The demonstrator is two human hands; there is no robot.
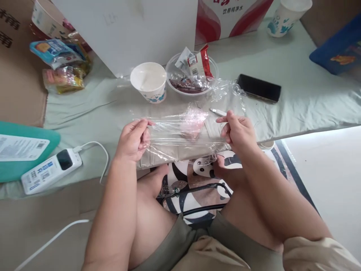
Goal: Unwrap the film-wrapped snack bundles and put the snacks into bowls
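Note:
A sheet of clear plastic film (169, 130) is stretched between my two hands above the front of the cloth-covered surface. My left hand (134, 139) pinches its left side with closed fingers. At the other side, my right hand (237, 130) grips the film between thumb and fingers. A pinkish piece (194, 120) shows under or within the film, too blurred to make out. Just behind lie a small silvery tool (218, 112), a paper cup (149, 82) and a clear round bowl (216, 71) with snack packets (199, 64).
A black phone (259, 88) lies behind my right hand. Wrapped snacks (63, 79), a green container (53, 137) and a white power bank (52, 171) with a cable are at the left. Boxes (158, 30) stand behind; another cup (287, 19) is at the back right.

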